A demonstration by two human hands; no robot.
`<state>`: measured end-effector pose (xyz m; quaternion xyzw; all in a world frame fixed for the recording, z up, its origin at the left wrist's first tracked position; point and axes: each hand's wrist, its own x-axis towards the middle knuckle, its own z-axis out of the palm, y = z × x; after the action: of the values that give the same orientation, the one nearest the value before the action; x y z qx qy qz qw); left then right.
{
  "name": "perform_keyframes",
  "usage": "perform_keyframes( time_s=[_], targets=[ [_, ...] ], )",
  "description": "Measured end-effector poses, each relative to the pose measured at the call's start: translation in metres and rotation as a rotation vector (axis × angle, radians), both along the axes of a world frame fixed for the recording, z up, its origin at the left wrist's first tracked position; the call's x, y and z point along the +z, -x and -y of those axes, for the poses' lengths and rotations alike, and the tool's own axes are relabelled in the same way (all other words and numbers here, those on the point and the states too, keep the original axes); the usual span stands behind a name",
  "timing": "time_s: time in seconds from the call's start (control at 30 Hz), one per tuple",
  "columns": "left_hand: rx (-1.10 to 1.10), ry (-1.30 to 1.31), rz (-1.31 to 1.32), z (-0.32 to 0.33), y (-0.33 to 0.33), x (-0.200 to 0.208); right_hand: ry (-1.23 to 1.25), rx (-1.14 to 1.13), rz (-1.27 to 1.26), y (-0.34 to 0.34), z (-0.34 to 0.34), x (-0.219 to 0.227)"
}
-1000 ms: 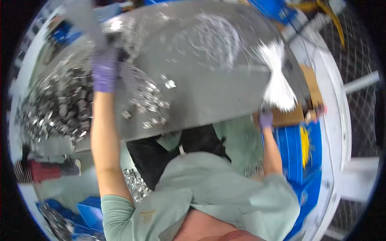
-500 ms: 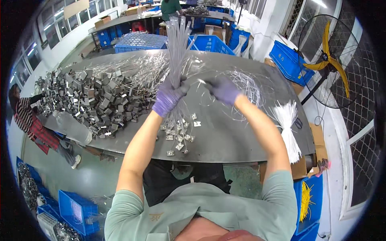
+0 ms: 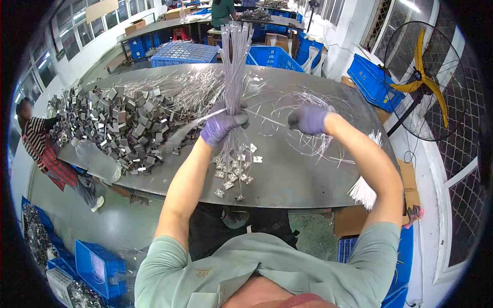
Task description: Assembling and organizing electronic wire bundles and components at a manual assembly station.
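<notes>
L hand clenched round clear-strand bundle, approx. upright; strands rise above the fingers, metal end pcs hang below. R hand, to R of L fingers, slightly blurred, appears to pinch thin pale strip running to bundle; blurred tail L of L fingers.

Progress (judged): gathering done; strip at bundle, locked or not = can't tell. Loose stock left, qty unk.

Surface: grey tabletop. Metal-block heap L of L fingers; loose clear loops just below R fingers; white strip bunch farther R, nearer body, partly behind R forearm.

Room: co-worker far L of L fingers; yellow-bladed fan and tilted blue crate beyond R fingers, to R.
</notes>
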<state>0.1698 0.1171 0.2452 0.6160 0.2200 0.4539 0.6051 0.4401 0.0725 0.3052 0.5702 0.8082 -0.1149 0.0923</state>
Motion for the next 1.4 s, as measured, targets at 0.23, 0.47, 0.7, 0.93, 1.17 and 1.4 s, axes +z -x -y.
perform_keyframes(
  time_s=[0.23,0.47,0.7,0.93,1.17,1.4],
  targets=[
    [0.098,-0.051,-0.085,-0.005,0.001,-0.007,0.300,0.316,-0.002,0.054,0.082,0.072],
    [0.121,-0.220,-0.118,-0.006,0.001,-0.022,-0.309,0.637,-0.482,0.172,0.040,0.105],
    [0.141,-0.228,0.004,-0.018,-0.006,-0.030,-0.324,0.543,-0.763,0.193,0.028,0.063],
    [0.051,0.022,0.263,-0.004,-0.007,-0.024,-0.397,-0.038,-1.585,0.102,0.007,0.030],
    [-0.037,0.132,0.209,-0.010,-0.010,-0.020,0.619,0.021,-1.482,0.102,-0.087,-0.053],
    [0.008,0.066,0.160,-0.006,-0.012,-0.017,0.668,-0.048,-1.650,0.117,-0.093,-0.055]
  ],
)
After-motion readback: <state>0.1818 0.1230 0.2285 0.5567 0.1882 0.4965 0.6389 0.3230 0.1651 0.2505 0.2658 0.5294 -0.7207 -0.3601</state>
